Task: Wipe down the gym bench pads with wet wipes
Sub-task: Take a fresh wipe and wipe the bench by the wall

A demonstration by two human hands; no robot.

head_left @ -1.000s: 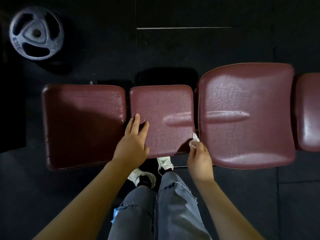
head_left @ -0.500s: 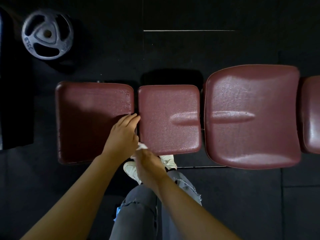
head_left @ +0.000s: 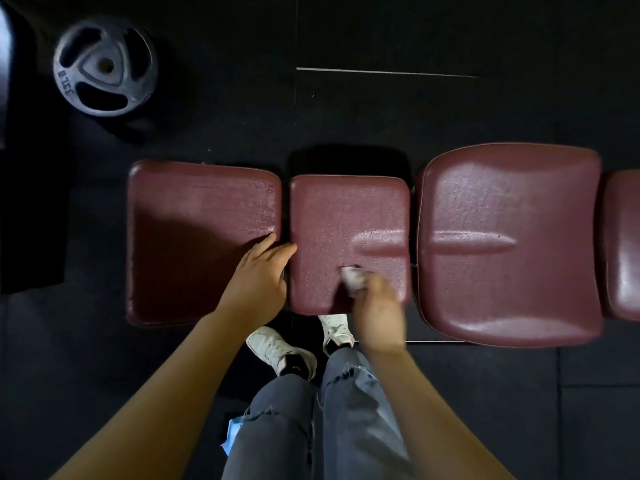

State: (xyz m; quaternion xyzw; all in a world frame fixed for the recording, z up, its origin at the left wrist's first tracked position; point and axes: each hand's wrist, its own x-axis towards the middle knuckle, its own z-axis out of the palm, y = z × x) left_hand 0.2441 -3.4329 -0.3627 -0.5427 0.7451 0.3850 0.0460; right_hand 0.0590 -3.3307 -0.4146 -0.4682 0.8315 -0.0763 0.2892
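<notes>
Since the frame half a second back, the right hand (head_left: 379, 311) has slid from the near left corner of the small square maroon vinyl bench pad (head_left: 349, 220) toward that pad's lower middle, carrying the crumpled white wet wipe (head_left: 352, 278) with it, while the left hand (head_left: 258, 282) has stayed at the seam.

From the head camera, looking straight down: the right hand is blurred, so its fingers are hard to make out, but they seem curled over the wipe, pressing it onto the pad just below the pressed groove at centre frame. The left hand lies flat with straight fingers on the right edge of the wide maroon pad (head_left: 194, 244) at centre left, fingertips reaching across the gap to touch the small pad. Right of the small pad sits the large rounded maroon pad (head_left: 509, 271), and a fourth maroon pad (head_left: 623, 244) is cut off by the right border. A grey iron weight plate (head_left: 104, 67) lies on the black rubber floor (head_left: 415, 109) in the upper left. White sneakers (head_left: 277, 348) and grey frayed jeans (head_left: 346, 427) fill the lower middle.
</notes>
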